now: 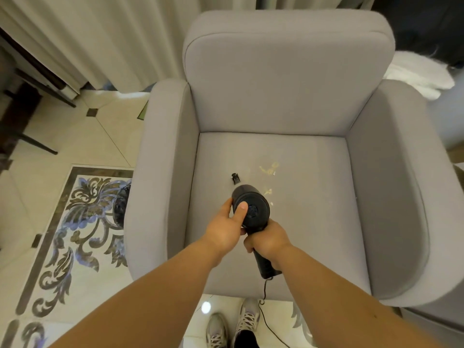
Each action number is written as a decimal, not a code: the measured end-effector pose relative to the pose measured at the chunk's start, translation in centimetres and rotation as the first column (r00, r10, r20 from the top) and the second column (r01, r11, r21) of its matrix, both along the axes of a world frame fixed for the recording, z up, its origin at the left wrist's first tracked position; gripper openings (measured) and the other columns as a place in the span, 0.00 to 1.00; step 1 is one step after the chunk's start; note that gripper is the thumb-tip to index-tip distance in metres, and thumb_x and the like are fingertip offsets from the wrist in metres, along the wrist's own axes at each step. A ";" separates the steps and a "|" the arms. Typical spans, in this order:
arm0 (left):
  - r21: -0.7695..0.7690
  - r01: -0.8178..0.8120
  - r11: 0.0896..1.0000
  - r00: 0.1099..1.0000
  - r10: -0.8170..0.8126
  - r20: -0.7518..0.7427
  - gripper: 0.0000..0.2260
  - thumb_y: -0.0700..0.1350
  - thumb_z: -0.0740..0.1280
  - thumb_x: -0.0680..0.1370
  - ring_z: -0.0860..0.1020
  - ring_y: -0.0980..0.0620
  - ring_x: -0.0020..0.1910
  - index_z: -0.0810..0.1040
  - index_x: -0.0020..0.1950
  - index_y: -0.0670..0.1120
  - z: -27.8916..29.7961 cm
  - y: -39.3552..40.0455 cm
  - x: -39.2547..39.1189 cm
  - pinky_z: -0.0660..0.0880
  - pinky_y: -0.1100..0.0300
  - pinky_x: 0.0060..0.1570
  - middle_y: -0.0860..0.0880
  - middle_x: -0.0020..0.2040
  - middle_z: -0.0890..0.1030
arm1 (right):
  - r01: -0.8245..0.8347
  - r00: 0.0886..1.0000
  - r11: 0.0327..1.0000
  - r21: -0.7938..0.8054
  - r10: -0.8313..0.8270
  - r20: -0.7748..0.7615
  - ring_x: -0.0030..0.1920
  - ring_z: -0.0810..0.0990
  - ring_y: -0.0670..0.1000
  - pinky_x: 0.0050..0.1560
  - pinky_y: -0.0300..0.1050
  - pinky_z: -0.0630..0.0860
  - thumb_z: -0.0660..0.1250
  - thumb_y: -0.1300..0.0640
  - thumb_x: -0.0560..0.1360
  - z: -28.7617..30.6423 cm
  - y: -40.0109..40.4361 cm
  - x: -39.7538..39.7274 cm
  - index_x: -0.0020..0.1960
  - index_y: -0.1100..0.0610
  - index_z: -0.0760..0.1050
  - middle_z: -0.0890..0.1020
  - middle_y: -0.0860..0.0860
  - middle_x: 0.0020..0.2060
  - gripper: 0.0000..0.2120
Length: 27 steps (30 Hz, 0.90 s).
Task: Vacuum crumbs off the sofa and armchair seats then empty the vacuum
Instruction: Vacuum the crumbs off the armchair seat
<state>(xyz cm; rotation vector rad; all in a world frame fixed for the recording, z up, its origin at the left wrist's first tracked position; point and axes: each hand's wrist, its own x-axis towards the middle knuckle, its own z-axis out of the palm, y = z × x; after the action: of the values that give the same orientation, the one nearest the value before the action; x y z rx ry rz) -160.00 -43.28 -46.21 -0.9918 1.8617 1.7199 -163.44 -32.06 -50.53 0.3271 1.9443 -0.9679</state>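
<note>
A grey armchair (288,101) fills the view, its seat cushion (308,222) straight below me. Pale crumbs (269,169) lie in a small heap near the seat's middle, with a few more crumbs (267,191) closer to me. I hold a black handheld vacuum (253,209) over the seat, its narrow nozzle (235,178) pointing down at the cushion just left of the crumbs. My right hand (267,241) grips the handle. My left hand (227,228) holds the round body from the left, thumb pressed on its back face.
The vacuum's black cord (264,292) hangs off the seat's front edge to the floor beside my shoes (233,325). Patterned tile floor (75,222) lies left of the chair, curtains (100,33) behind it, dark table legs (32,136) far left, a white cloth (424,74) at right.
</note>
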 end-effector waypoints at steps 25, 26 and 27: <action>0.054 0.194 0.980 0.981 -0.195 0.012 0.27 0.57 0.58 0.80 0.81 0.49 0.52 0.54 0.77 0.54 -0.2 5.3 11.4 0.73 0.57 0.55 0.46 0.67 0.74 | 0.174 0.983 0.985 -0.008 -0.173 0.053 0.40 0.76 0.56 0.38 0.45 0.73 0.70 0.71 0.61 0.7 6.5 13.3 0.49 0.60 0.79 0.82 0.57 0.43 0.17; 0.056 0.195 0.979 0.981 -0.196 0.011 0.27 0.58 0.58 0.80 0.81 0.49 0.51 0.54 0.77 0.53 -0.1 5.5 11.9 0.73 0.58 0.54 0.46 0.66 0.74 | 0.176 0.983 0.984 -0.006 -0.175 0.053 0.40 0.76 0.56 0.38 0.45 0.74 0.70 0.71 0.61 0.8 6.7 13.9 0.48 0.60 0.79 0.82 0.58 0.43 0.16; 0.057 0.198 0.978 0.980 -0.199 0.008 0.27 0.58 0.58 0.80 0.81 0.48 0.51 0.54 0.77 0.53 0.0 5.7 12.5 0.73 0.58 0.53 0.46 0.66 0.74 | 0.176 0.983 0.984 -0.001 -0.176 0.051 0.41 0.76 0.56 0.38 0.44 0.74 0.69 0.71 0.61 0.8 7.0 14.4 0.47 0.60 0.78 0.83 0.58 0.44 0.15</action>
<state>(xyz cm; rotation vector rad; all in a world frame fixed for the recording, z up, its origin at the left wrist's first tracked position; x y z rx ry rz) -147.55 -37.56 -46.23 -0.7652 1.8264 1.6332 -149.02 -25.04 -49.71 0.5228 1.8901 -1.0679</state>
